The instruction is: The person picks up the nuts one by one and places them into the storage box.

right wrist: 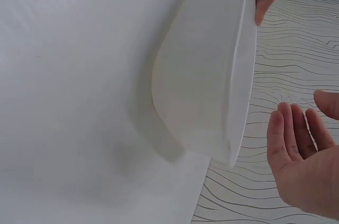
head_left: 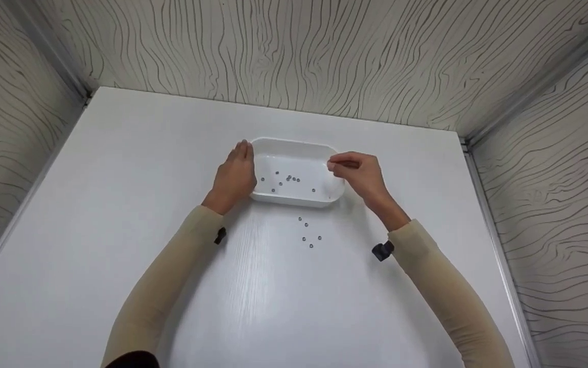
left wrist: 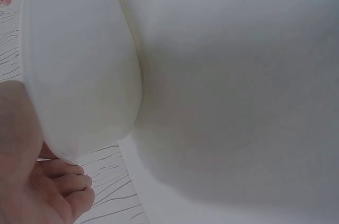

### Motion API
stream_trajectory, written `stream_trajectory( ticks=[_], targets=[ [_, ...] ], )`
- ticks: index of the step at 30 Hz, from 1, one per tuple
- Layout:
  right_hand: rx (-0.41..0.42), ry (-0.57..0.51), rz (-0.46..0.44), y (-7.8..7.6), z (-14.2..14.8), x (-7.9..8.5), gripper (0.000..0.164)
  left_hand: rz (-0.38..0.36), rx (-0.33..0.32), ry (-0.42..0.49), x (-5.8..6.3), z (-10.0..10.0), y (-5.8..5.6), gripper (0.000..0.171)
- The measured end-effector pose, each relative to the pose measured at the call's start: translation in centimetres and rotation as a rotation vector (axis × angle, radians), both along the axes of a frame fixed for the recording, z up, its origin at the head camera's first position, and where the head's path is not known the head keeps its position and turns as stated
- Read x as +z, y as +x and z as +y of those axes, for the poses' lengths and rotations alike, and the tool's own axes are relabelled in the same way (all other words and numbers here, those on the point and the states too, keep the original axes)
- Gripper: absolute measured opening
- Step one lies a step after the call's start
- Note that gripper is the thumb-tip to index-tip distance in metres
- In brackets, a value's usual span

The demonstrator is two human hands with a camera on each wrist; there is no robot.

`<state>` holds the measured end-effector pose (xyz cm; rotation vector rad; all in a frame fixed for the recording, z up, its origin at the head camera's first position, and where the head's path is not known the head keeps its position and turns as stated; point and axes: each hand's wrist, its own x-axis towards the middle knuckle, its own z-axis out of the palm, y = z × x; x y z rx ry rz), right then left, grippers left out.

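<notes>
A white plastic tub [head_left: 299,198] with rounded corners stands on the table, several small metal nuts [head_left: 294,179] scattered over its floor. My left hand [head_left: 235,174] grips the tub's left end; in the left wrist view its fingers [left wrist: 74,184] curl by the rim. Over the right end is my right hand [head_left: 360,171], thumb and fingers bent toward each other. Seen from the right wrist, that hand [right wrist: 304,160] is apart from the tub wall, holding nothing, with a gap between thumb and fingers. Several more nuts [head_left: 304,239] lie on the table in front of the tub.
The white table [head_left: 253,286] extends toward me and to both sides. A wood-grain patterned panel [head_left: 273,56] rises behind it, and similar panels stand left and right. Dark wrist devices [head_left: 383,251] sit at both sleeve cuffs.
</notes>
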<state>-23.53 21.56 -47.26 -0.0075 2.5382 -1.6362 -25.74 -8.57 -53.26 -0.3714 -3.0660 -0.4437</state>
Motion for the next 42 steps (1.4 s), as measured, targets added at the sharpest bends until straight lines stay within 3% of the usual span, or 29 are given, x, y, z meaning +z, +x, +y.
stream_trajectory(
  ticks=[6, 18, 27, 38, 42],
  targets=[
    [0.087, 0.041, 0.102, 2.0, 0.4, -0.1, 0.028, -0.039, 0.005, -0.011, 0.0, -0.1, 0.1, 0.059],
    [0.254, 0.209, 0.24, 5.7, 0.5, -0.6, 0.02, 0.001, -0.008, -0.009, 0.2, -0.3, -0.5, 0.058],
    [0.398, 0.394, 0.359, 8.2, 0.7, -2.2, 0.025, -0.048, -0.001, 0.002, 0.2, -0.2, -0.3, 0.058],
    [0.59, 0.562, 0.52, 9.3, 0.7, -4.0, 0.033, -0.084, 0.01, 0.007, 0.2, -0.1, -0.2, 0.06],
    [0.66, 0.63, 0.602, 9.6, 0.9, -5.1, 0.028, -0.046, -0.006, 0.02, 0.1, -0.2, -0.3, 0.059]
  ],
)
